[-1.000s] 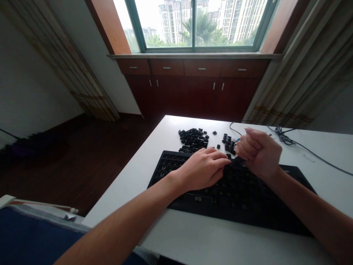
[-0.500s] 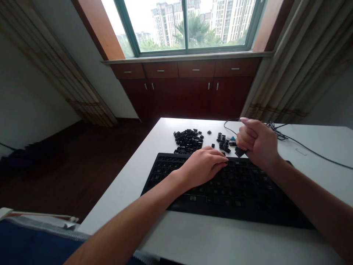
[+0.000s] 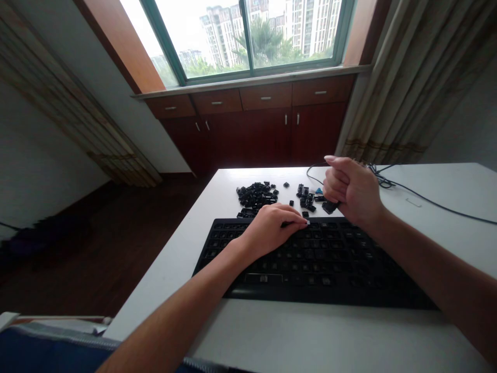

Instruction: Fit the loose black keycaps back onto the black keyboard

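Note:
My left hand (image 3: 269, 230) rests on the top row of a black computer keyboard (image 3: 310, 264), its fingers curled around a thin dark tool (image 3: 295, 223) with a pale tip. My right hand (image 3: 351, 191) is raised in a loose fist at the keyboard's far edge, with a black keycap (image 3: 329, 207) showing at its underside. Beyond the keyboard lie a heap of loose black keycaps (image 3: 254, 194) and a smaller cluster (image 3: 306, 199). A small blue item (image 3: 319, 190) sits just left of my right hand.
A dark cable (image 3: 419, 199) runs across the white table (image 3: 310, 336) behind my right hand. Dark wood flooring (image 3: 97, 269) lies beyond the table's left edge. Reddish-brown cabinets (image 3: 252, 134) stand under the window, and navy fabric (image 3: 39, 352) is at lower left.
The view has shifted left and tilted up a little. My left hand has slid left along the keyboard's top row, and the keycap under my right hand has shifted slightly with it.

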`<act>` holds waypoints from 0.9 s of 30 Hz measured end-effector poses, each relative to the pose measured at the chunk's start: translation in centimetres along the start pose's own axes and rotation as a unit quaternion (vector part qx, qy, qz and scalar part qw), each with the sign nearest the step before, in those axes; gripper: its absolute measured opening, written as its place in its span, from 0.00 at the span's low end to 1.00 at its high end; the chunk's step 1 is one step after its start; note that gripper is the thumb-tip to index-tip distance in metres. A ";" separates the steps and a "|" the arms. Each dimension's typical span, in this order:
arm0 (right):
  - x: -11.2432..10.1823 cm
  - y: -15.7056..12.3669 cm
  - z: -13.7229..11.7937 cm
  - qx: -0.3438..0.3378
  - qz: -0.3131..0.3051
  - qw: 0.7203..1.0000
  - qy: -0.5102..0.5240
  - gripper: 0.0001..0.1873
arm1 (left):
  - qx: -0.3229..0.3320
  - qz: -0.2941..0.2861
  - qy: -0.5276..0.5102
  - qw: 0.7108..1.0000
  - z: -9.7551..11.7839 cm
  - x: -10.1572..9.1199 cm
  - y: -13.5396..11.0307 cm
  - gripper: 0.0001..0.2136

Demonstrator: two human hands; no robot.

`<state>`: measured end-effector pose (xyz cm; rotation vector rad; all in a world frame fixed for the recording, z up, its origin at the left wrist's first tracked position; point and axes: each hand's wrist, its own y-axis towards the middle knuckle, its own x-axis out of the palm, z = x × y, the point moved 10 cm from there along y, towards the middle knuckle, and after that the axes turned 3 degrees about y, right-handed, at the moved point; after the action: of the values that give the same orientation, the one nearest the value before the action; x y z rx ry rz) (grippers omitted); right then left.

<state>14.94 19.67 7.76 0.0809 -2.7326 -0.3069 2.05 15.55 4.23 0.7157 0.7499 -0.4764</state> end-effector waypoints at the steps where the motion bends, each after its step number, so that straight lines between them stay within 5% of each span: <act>1: 0.0 0.0 0.0 0.000 -0.001 1.000 0.000 0.29 | 0.003 -0.001 0.004 1.000 0.0 0.0 0.0 0.07; 14: 1.2 -0.7 1.3 0.021 -0.013 0.999 0.039 0.28 | 0.052 -0.008 0.050 0.997 1.6 0.1 -0.4 0.09; 22: 4.1 -1.9 -0.2 -0.065 -0.062 0.995 0.035 0.27 | -0.023 0.042 0.073 0.996 0.2 -1.3 -0.6 0.10; 27: 4.7 -2.2 3.1 -0.042 -0.104 0.993 -0.047 0.26 | -0.043 0.070 0.117 0.990 0.0 -2.9 -1.0 0.10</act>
<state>9.44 17.67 6.25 0.3395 -2.8034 -0.4941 -0.44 15.28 5.99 0.7457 0.9273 -0.2338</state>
